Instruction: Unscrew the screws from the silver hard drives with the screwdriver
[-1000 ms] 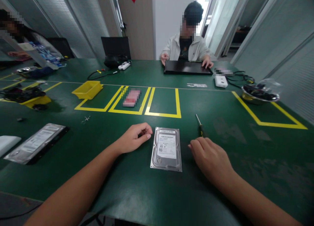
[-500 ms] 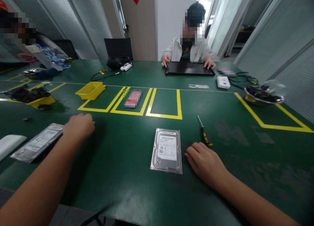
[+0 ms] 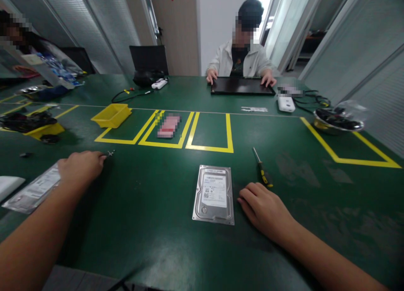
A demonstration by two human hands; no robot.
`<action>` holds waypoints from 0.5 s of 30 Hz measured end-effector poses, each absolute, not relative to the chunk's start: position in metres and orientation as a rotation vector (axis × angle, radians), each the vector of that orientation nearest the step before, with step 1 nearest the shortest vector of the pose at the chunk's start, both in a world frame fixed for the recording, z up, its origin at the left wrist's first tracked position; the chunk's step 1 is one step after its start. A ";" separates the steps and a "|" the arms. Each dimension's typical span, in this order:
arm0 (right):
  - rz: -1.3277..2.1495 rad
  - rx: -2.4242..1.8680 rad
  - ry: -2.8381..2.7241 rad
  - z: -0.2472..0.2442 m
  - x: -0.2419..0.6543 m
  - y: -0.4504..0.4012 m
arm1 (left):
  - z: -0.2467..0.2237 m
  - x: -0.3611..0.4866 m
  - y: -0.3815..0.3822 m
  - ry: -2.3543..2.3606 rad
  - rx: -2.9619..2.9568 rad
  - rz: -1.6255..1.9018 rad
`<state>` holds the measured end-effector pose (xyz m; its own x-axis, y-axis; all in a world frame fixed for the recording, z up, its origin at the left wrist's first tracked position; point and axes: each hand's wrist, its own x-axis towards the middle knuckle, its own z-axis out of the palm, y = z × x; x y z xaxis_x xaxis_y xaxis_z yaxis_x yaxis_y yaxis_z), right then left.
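My left hand (image 3: 83, 167) is over the table on the left, fingers pinched together. Its fingertips touch or nearly touch a small heap of tiny metal screws (image 3: 110, 153); whether one is between them is hidden. Under that hand and wrist lies a hard drive in a clear bag (image 3: 38, 188), partly covered. A bare silver hard drive (image 3: 213, 194) with a white label lies flat in front of me. Just right of it my right hand (image 3: 263, 209) rests on the table, fingers loosely curled with nothing visible in them. Beyond its knuckles is a black-and-yellow screwdriver (image 3: 264, 175).
Yellow tape marks sections, one with a blurred pink item (image 3: 169, 126). A yellow tray (image 3: 112, 115) stands behind. A metal bowl (image 3: 337, 125) of dark parts is at right, a loaded yellow bin (image 3: 47, 131) at left. Across the table a person holds a dark panel (image 3: 241, 85).
My left hand has shifted left and slightly down, and the screws now show at its fingertips. My right hand stays where it was. The view has moved slightly.
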<state>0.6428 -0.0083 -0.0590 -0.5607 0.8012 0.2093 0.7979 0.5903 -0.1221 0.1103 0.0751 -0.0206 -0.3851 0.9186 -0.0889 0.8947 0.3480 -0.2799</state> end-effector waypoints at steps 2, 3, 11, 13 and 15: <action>0.035 -1.324 -2.580 -0.059 0.643 -0.008 | -0.019 0.113 0.075 -2.528 -1.664 0.428; 0.036 -1.328 -2.579 -0.059 0.642 -0.008 | -0.020 0.113 0.076 -2.539 -1.646 0.423; 0.029 -1.339 -2.593 -0.057 0.642 -0.008 | -0.024 0.114 0.074 -2.486 -1.643 0.418; 0.028 -1.342 -2.596 -0.057 0.642 -0.008 | -0.024 0.114 0.075 -2.494 -1.633 0.429; 0.033 -1.344 -2.600 -0.057 0.642 -0.009 | -0.025 0.113 0.076 -2.506 -1.624 0.436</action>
